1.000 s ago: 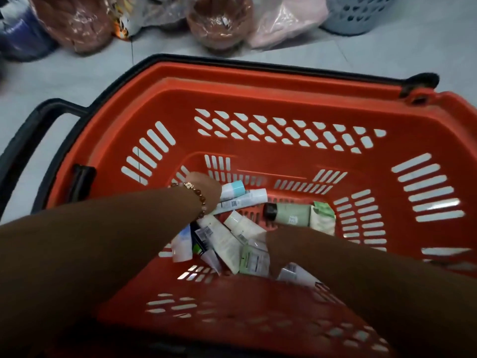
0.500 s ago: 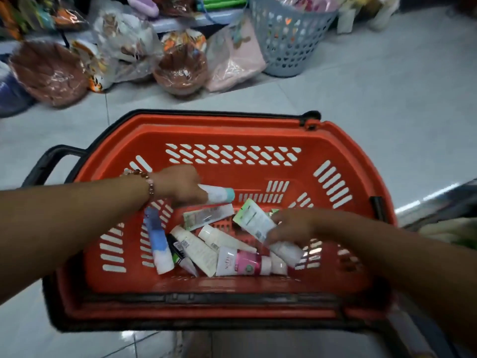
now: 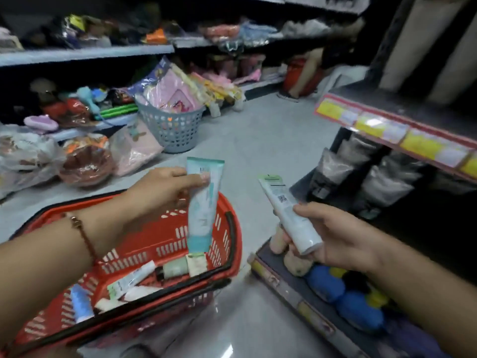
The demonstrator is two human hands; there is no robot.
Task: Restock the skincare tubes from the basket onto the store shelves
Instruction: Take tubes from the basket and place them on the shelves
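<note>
Left hand (image 3: 165, 187) pinches teal tube (image 3: 202, 202) above basket (image 3: 144, 244); right hand (image 3: 335, 236) grips white tube (image 3: 286, 213) near shelf (image 3: 395, 125)

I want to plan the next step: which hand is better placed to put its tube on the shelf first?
Probably the right hand: its white tube is beside the shelf; the left hand's teal tube hangs over the red basket.

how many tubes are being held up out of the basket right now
2. The teal tube hangs from the left hand over the red basket; the white tube is in the right hand.
</note>
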